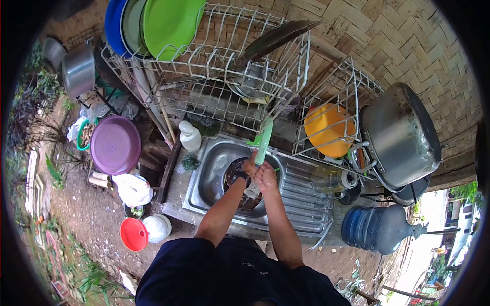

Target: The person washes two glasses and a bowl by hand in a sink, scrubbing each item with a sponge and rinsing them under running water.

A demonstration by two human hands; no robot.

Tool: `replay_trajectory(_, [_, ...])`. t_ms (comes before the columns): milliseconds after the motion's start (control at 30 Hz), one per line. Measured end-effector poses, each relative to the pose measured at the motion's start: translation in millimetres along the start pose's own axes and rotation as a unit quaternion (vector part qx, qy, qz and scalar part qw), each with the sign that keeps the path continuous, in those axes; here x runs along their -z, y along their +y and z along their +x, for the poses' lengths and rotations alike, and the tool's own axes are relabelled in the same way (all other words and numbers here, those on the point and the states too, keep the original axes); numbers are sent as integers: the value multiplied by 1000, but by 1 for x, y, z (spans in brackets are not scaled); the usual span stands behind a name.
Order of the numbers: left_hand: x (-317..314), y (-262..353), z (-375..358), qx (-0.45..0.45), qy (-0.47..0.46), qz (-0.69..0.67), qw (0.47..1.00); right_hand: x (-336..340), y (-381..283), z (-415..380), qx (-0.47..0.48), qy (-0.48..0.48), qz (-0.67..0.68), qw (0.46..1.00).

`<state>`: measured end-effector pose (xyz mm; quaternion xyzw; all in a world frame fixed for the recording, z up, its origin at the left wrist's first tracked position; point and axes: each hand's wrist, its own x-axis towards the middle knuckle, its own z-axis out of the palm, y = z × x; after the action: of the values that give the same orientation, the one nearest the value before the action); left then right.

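Observation:
Both my hands are together over the left part of a steel sink (192, 196). My left hand (249, 165) is closed against the lower end of a long pale-green plastic tap (264, 142), its fingers partly hidden behind it. Just below the tap's end, my right hand (266, 178) has its fingers curled up close to the left one; what lies between them is hidden. Beneath my hands, a round dark-looking vessel (230, 178) sits in the basin, with a pale piece (252, 190) in it. A dark band circles my left wrist.
A white wire rack (219, 66) with plates and pans overhangs the sink's back. A white bottle (190, 136) stands at the back left. Right are the ribbed drainboard (302, 191), a large pot (400, 135) and a blue water jug (377, 229). A purple basin (115, 145) is left.

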<state>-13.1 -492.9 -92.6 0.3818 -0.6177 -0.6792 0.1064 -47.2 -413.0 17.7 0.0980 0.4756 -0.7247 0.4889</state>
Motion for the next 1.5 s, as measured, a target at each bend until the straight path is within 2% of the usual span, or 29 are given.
replay_trajectory(67, [-7, -31, 20, 206, -105, -220, 948, 2, -4, 7, -21, -58, 42, 997])
replay_trajectory(133, [10, -14, -15, 228, -118, -244, 935, 9, -8, 17, -52, -108, 84, 989])
replay_trajectory(200, [25, 29, -53, 220, -141, -308, 915, 1, -6, 20, 22, -45, -17, 999])
replay_trajectory(233, [24, 29, -53, 181, -103, -310, 928, -2, -4, 20, 60, -13, -68, 996])
replay_trajectory(267, [22, 27, -51, 142, -62, -311, 938, 14, 15, 43, 133, -24, -149, 980])
replay_trajectory(300, [21, 21, -49, 104, -22, -311, 944, 11, 23, 42, 263, 21, -288, 921])
replay_trajectory(333, [21, -5, -24, 187, 66, -183, 963, 3, 32, 40, 384, 65, -415, 822])
replay_trajectory(367, [18, -21, -16, 74, 96, -34, 992, -5, 40, 36, 489, 107, -523, 689])
replay_trajectory(400, [15, -30, -14, -42, 123, 118, 985, -22, 39, 15, 485, 93, -536, 684])
replay_trajectory(433, [15, -38, -10, -157, 146, 265, 940, -22, 41, 9, 477, 67, -542, 689])
replay_trajectory(467, [17, -33, -10, -87, 74, 54, 992, -21, 43, 4, 469, 40, -548, 692])
replay_trajectory(500, [20, -29, -9, 3, 40, -156, 987, -20, 44, 0, 460, 13, -554, 694])
replay_trajectory(533, [22, -26, -12, 79, 15, -380, 922, -18, 40, -2, 417, 4, -600, 683])
replay_trajectory(567, [23, -28, -13, 149, -11, -581, 800, -17, 33, 2, 386, -29, -594, 706])
replay_trajectory(600, [18, -23, -19, 99, 15, -557, 825, -18, 24, 8, 352, -60, -586, 728])
replay_trajectory(633, [15, -17, -26, 94, 4, -588, 803, -17, 18, 10, 318, -89, -576, 748])
replay_trajectory(700, [13, 5, -39, 80, -23, -647, 758, -19, 18, 3, 413, -85, -569, 706])
replay_trajectory(733, [15, -30, -17, 104, -80, -680, 721, -22, 19, -1, 460, -82, -562, 682])
replay_trajectory(800, [22, -13, -21, 133, -97, -667, 727, -13, 17, -7, 530, -92, -549, 640])
replay_trajectory(900, [27, 2, -31, 139, -113, -631, 755, 25, 35, 14, 375, -29, -514, 771])
replay_trajectory(967, [23, 33, -51, 157, -66, -589, 790, 40, 41, 41, 183, -16, -407, 895])
replay_trajectory(1033, [19, 15, -54, 161, -81, -472, 863, 33, 29, 61, -38, -7, -274, 961])
replay_trajectory(1100, [19, 16, -67, 117, -95, -414, 898, 15, 22, 42, -34, -7, -164, 986])
replay_trajectory(1167, [19, 18, -69, 118, -13, -385, 915, 11, 22, 27, -30, -56, -113, 992])
replay_trajectory(1200, [23, 16, -66, 125, 38, -344, 930, 16, 44, 24, 154, -3, -274, 949])
replay_trajectory(1233, [26, 14, -63, 131, 90, -303, 940, 22, 49, 33, 168, -14, -283, 944])
replay_trajectory(1400, [39, -5, -60, 128, -11, -351, 928, 0, 37, 14, 231, -57, -323, 916])
replay_trajectory(1467, [39, 14, -81, 86, -83, -456, 882, -9, 17, 18, 26, -63, -262, 963])
replay_trajectory(1500, [39, 18, -85, 63, -119, -505, 853, -10, 19, 19, 61, -56, -278, 957])
